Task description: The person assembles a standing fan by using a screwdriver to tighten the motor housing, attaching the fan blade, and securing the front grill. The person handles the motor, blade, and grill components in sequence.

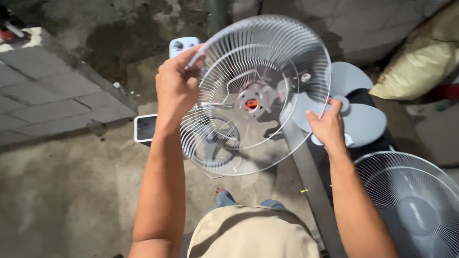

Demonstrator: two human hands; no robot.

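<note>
A person seen from above holds a round white wire fan guard [262, 92] up in front of them with both bare hands, over a stained concrete floor [58, 198]. The left hand [176, 87] has its fingers curled closed around the guard's upper left rim, and the right hand [326, 125] pinches the lower right rim, its fingers closed on the wire. The guard is tilted, its open side facing the camera, and through its middle a fan motor hub [250, 104] with an orange centre shows. Just behind the right hand lie grey fan blades [359, 118] on a dark counter [318, 187]. A second wire guard with a grey centre cap [420, 207] rests at the lower right, well apart from the hands. Behind the left hand sits a pale control box with knobs [183, 44]. A yellowish sack [430, 61] lies at the upper right, and grey paving blocks [31, 93] fill the upper left.
</note>
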